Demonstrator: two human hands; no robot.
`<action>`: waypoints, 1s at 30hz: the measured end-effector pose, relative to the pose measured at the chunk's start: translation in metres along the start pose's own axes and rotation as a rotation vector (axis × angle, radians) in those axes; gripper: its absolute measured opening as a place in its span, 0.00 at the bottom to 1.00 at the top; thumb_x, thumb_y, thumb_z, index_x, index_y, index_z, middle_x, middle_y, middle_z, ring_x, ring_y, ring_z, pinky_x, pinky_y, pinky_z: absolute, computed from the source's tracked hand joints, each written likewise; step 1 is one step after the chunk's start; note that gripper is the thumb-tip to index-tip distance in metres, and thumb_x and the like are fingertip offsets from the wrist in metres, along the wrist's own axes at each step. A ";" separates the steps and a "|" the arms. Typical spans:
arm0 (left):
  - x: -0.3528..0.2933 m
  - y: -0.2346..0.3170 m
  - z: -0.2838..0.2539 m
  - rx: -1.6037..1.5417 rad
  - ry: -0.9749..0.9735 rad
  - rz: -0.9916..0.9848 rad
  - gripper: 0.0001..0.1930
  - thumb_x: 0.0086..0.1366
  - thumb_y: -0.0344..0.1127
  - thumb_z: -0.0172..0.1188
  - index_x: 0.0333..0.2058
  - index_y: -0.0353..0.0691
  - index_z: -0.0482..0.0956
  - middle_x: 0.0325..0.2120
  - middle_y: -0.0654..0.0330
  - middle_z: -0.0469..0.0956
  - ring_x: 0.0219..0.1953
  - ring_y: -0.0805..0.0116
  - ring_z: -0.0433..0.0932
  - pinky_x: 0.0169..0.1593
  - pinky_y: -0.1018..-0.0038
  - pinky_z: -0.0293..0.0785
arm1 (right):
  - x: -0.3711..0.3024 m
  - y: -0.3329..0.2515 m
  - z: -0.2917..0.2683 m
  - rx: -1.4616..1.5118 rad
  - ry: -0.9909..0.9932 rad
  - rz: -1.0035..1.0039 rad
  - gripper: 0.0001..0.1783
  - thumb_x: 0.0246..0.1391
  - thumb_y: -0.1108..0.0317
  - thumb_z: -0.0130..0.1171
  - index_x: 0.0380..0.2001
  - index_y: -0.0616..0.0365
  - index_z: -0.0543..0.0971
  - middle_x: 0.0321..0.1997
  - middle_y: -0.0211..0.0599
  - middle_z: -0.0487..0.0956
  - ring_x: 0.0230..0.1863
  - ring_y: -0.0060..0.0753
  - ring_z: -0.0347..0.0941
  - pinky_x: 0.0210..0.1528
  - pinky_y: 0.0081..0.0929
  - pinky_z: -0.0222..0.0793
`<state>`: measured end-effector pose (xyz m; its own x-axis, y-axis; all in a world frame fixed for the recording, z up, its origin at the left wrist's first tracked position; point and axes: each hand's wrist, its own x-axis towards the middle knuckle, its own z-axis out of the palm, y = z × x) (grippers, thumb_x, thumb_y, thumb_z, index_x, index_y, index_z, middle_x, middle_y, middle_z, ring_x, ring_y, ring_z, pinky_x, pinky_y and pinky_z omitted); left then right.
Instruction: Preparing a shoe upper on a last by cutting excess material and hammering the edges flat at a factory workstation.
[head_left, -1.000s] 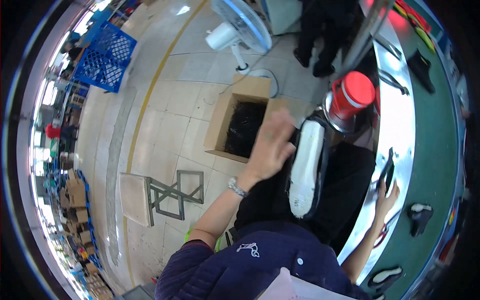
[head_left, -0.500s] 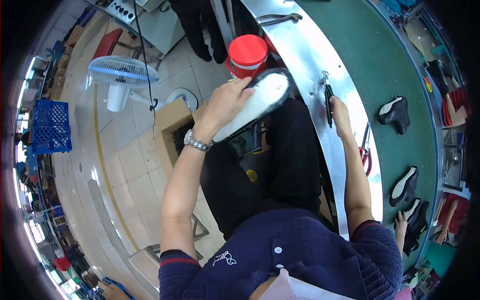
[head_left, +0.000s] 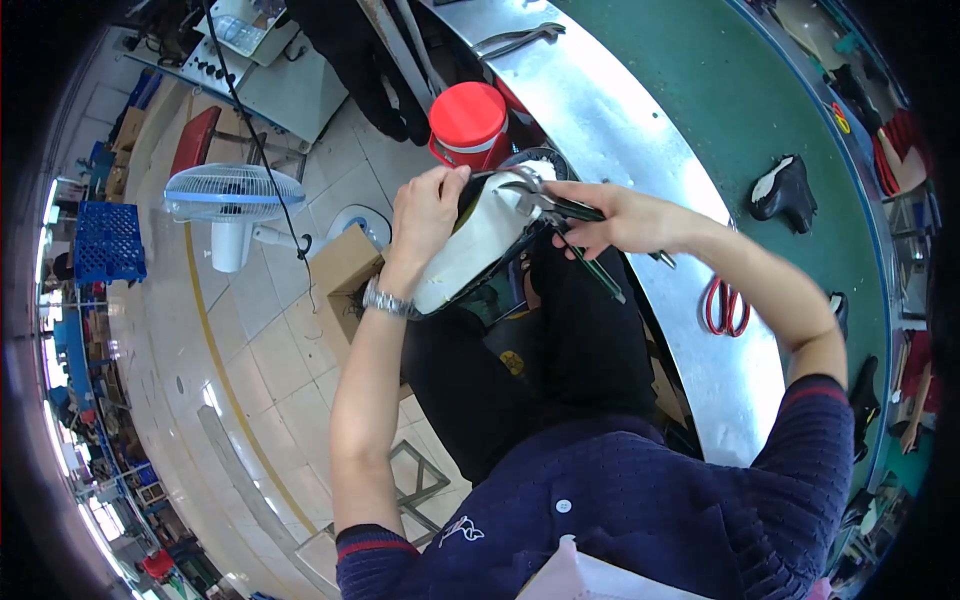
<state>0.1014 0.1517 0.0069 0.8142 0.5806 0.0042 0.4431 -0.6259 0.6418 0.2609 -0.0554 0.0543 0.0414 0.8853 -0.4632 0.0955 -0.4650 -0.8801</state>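
Note:
My left hand (head_left: 425,220) grips the edge of a shoe (head_left: 465,252), held sole-up above my lap. Its underside is white and black material edges it. In my right hand (head_left: 632,218) is a pair of pliers (head_left: 535,202) with dark handles spread apart. The metal jaws rest at the end of the shoe farther from me, close to my left fingers. Whether the jaws are clamped on the material is too small to tell.
A metal bench edge (head_left: 640,130) runs along my right, with red-handled scissors (head_left: 727,308) and other pliers (head_left: 520,40) on it. Beyond, black shoes (head_left: 785,195) lie on a green surface (head_left: 700,80). A red-lidded bucket (head_left: 468,115), cardboard box (head_left: 345,275) and fan (head_left: 235,195) stand left.
My right hand has brought the pliers from the bench leftward to the shoe. My left hand has shifted its grip, and the shoe has moved slightly left.

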 end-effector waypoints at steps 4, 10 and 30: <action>-0.058 0.023 0.019 -0.067 -0.028 0.112 0.30 0.55 0.38 0.66 0.54 0.30 0.69 0.41 0.45 0.77 0.44 0.49 0.76 0.50 0.60 0.68 | 0.020 -0.041 -0.018 -0.230 -0.208 0.187 0.36 0.61 0.70 0.51 0.70 0.50 0.50 0.43 0.37 0.77 0.41 0.25 0.74 0.42 0.24 0.74; -0.086 0.041 0.038 0.106 0.108 0.168 0.47 0.40 0.31 0.75 0.59 0.27 0.60 0.51 0.45 0.71 0.57 0.49 0.67 0.61 0.61 0.59 | -0.001 -0.007 0.020 -0.412 0.038 -0.002 0.35 0.63 0.68 0.51 0.69 0.52 0.50 0.26 0.36 0.74 0.22 0.26 0.70 0.26 0.28 0.71; -0.095 0.020 0.054 0.442 0.312 0.429 0.35 0.50 0.38 0.68 0.55 0.27 0.68 0.53 0.42 0.71 0.55 0.47 0.70 0.59 0.59 0.66 | 0.007 -0.024 0.018 -0.818 0.316 -0.241 0.31 0.59 0.65 0.52 0.64 0.50 0.59 0.28 0.59 0.78 0.32 0.64 0.75 0.36 0.55 0.68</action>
<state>0.0528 0.0559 -0.0224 0.8352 0.3153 0.4506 0.2712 -0.9489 0.1614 0.2414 -0.0381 0.0700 0.1885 0.9747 -0.1202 0.8078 -0.2235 -0.5455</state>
